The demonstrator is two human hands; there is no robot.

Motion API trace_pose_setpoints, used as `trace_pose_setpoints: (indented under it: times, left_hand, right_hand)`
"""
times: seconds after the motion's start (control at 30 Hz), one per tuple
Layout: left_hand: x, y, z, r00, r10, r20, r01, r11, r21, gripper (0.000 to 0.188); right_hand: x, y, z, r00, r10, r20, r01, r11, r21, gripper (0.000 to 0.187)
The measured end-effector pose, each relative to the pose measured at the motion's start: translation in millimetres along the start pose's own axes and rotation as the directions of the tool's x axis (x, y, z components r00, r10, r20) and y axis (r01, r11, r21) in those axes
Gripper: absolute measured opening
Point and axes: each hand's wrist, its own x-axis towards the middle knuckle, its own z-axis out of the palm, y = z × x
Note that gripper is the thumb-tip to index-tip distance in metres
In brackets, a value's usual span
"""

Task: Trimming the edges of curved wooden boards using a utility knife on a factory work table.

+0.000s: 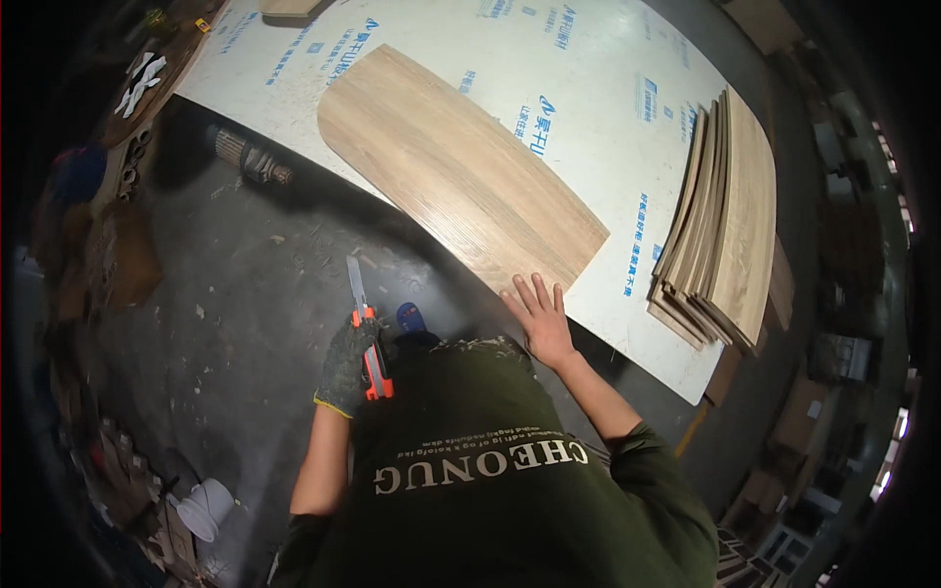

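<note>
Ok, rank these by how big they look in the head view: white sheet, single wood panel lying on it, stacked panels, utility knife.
1. White sheet
2. Single wood panel
3. Stacked panels, stacked on edge, so true size is unsure
4. Utility knife in the gloved left hand

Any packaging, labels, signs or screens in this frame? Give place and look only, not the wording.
White protective film with repeated blue print: covers the big sheet on the bench, under the wood-grain panel.
Pale lettering: across the dark green shirt, lower centre.
No screens or signs can be made out.
</note>
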Motion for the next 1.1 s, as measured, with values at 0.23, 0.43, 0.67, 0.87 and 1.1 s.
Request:
trace_pose_setpoints:
  times: [0.23, 0.43, 0.67, 0.87, 1.1]
  left_hand:
    - [-3, -22, 51, 0.994, 0.070, -0.081, -0.091, 0.953, -0.289, 0.024]
    - [-7, -61, 113, 0.989, 0.145, 0.015, -0.145, 0.959, 0.245, 0.016]
    - [-39, -132, 150, 0.988, 0.148, -0.035, -0.133, 0.954, 0.269, 0.028]
    - [-49, -148, 176, 0.852, 0.520, -0.062, -0.288, 0.564, 0.774, 0.034]
    - [-29, -125, 207, 0.958, 0.282, 0.043, -0.125, 0.279, 0.952, 0.046]
  right_hand:
    - [8, 24, -18, 0.919, -0.387, 0.081, 0.355, 0.898, 0.260, 0.064]
    - [42, 103, -29, 0.993, -0.099, -0.056, 0.102, 0.994, 0.047, 0.069]
    - [63, 136, -19, 0.938, 0.065, -0.339, -0.014, 0.989, 0.150, 0.072]
    - [66, 133, -20, 0.899, 0.056, -0.435, 0.019, 0.986, 0.165, 0.065]
    - [66, 135, -15, 0.913, 0.081, -0.399, -0.008, 0.983, 0.183, 0.062]
